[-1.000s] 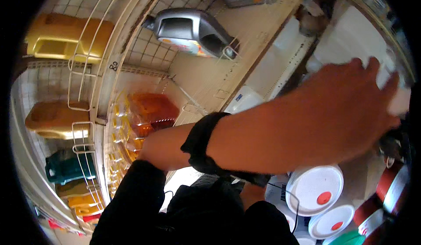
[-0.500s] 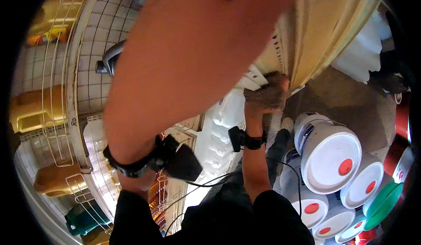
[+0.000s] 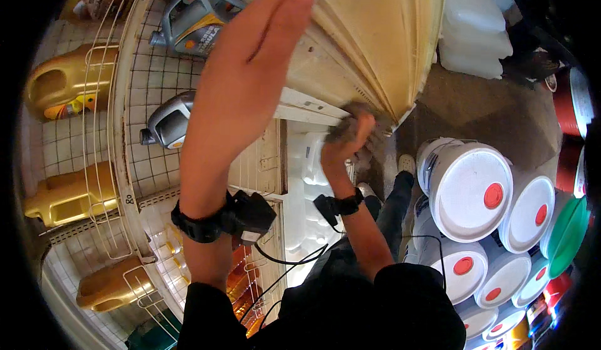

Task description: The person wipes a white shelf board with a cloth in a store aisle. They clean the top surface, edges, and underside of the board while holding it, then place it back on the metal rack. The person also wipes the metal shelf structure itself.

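Note:
My left arm [image 3: 241, 99] stretches up and forward, close to the camera. The stretched thumb shows at the top, beside the rim of a large beige ridged panel [image 3: 369, 24]; the other fingers run out of the picture, so any grip is hidden. My right hand [image 3: 341, 153] is lower down, closed around a dark, dirty cloth [image 3: 354, 117]. The cloth is at the panel's lower corner, by the end of a white slotted strip [image 3: 300, 107], and is slightly blurred. Black straps with small dark boxes sit on both wrists.
At left, wire-fronted shelves [image 3: 122, 162] hold gold jugs [image 3: 75, 193] and grey bottles [image 3: 172, 121]. White-lidded buckets [image 3: 471, 187] are stacked at right, with a green lid [image 3: 568, 237] beside them. Translucent containers [image 3: 472, 27] stand behind. Black cables [image 3: 294, 262] hang before me.
My left hand has come into view as its arm shifted left. The right hand with the cloth appears further left. The whole view has shifted, showing more of the panel and the grey bottles.

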Action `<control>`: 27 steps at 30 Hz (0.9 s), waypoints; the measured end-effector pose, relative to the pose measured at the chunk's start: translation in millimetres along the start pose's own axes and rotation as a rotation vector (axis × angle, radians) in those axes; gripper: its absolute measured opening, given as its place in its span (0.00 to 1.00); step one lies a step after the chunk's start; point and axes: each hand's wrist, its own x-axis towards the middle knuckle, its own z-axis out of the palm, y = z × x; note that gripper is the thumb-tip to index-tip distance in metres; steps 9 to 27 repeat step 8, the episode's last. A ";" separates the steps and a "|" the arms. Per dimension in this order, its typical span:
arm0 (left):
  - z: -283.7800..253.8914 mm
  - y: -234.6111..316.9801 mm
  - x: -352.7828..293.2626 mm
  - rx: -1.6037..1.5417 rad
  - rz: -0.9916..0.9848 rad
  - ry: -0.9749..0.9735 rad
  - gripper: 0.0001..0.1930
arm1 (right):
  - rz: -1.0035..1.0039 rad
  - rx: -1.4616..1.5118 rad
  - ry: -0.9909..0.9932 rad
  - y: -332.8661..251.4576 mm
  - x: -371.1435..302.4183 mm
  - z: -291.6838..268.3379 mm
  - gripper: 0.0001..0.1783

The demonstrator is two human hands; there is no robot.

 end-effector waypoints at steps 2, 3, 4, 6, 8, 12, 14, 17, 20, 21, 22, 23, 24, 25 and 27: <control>1.3 -1.8 -1.0 -0.022 0.049 -0.053 0.28 | -0.105 0.103 0.090 -41.9 23.4 6.8 0.15; 0.8 -2.6 -1.0 -0.037 0.092 -0.099 0.29 | -0.096 0.135 0.075 -45.6 25.5 4.7 0.20; 1.4 -1.3 -0.7 -0.001 0.077 -0.117 0.29 | -0.090 0.130 0.080 -42.8 23.8 4.4 0.20; 0.9 5.4 -0.7 0.069 0.043 -0.145 0.31 | -0.138 0.119 0.076 -34.3 20.2 4.7 0.24; -0.2 8.7 -0.6 0.097 0.021 -0.162 0.32 | -0.285 -0.011 0.095 -25.8 19.6 5.3 0.31; -0.2 8.7 -0.6 0.097 0.021 -0.162 0.32 | -0.285 -0.011 0.095 -25.8 19.6 5.3 0.31; -0.2 8.7 -0.6 0.097 0.021 -0.162 0.32 | -0.285 -0.011 0.095 -25.8 19.6 5.3 0.31; -0.2 8.7 -0.6 0.097 0.021 -0.162 0.32 | -0.285 -0.011 0.095 -25.8 19.6 5.3 0.31; -0.2 8.7 -0.6 0.097 0.021 -0.162 0.32 | -0.285 -0.011 0.095 -25.8 19.6 5.3 0.31; -0.2 8.7 -0.6 0.097 0.021 -0.162 0.32 | -0.285 -0.011 0.095 -25.8 19.6 5.3 0.31; -0.2 8.7 -0.6 0.097 0.021 -0.162 0.32 | -0.285 -0.011 0.095 -25.8 19.6 5.3 0.31; -0.2 8.7 -0.6 0.097 0.021 -0.162 0.32 | -0.285 -0.011 0.095 -25.8 19.6 5.3 0.31; -0.2 8.7 -0.6 0.097 0.021 -0.162 0.32 | -0.285 -0.011 0.095 -25.8 19.6 5.3 0.31; -0.2 8.7 -0.6 0.097 0.021 -0.162 0.32 | -0.285 -0.011 0.095 -25.8 19.6 5.3 0.31; -0.2 8.7 -0.6 0.097 0.021 -0.162 0.32 | -0.285 -0.011 0.095 -25.8 19.6 5.3 0.31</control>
